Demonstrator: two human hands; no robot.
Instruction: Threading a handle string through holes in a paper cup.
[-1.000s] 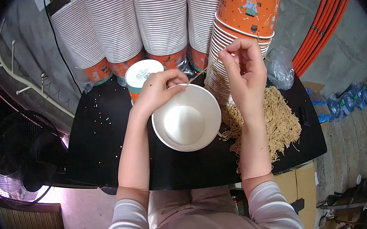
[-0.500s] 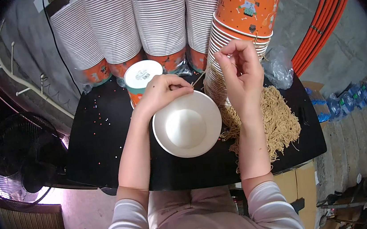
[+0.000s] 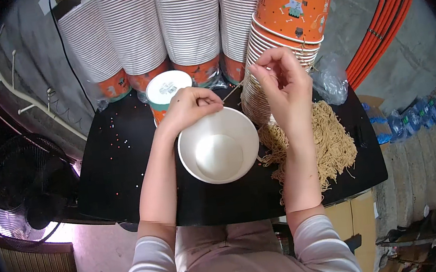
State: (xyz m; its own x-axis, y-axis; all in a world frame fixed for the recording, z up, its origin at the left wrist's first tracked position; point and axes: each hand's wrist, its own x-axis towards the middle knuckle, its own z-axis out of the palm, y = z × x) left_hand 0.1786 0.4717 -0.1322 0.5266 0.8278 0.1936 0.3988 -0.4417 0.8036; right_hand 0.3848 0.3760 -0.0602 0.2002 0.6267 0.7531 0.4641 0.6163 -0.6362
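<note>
A paper bucket (image 3: 222,175), white inside, sits at the middle of the black table with its mouth tilted toward me. At its far rim my left hand (image 3: 193,106) is closed, its thumb and fingers pinching one end of a thin tan cord (image 3: 232,91). The cord runs up and right toward my right hand (image 3: 283,78), which is raised with fingers curled in a pinch; the cord's end there is mostly hidden. Beneath my right forearm lies a tangled heap of tan cords (image 3: 334,142). An upside-down orange and green bucket (image 3: 160,113) stands behind my left hand.
Tall stacks of nested buckets (image 3: 190,24) line the back of the table. One more bucket stack (image 3: 259,97), with cord strands on it, rises behind my right hand. A crumpled plastic bag (image 3: 331,81) lies at right. A black fan (image 3: 30,190) stands at left.
The bucket has shifted slightly left and away from me, its mouth a little more tilted. My left hand has moved slightly left, and more of the cord now shows between my hands.
</note>
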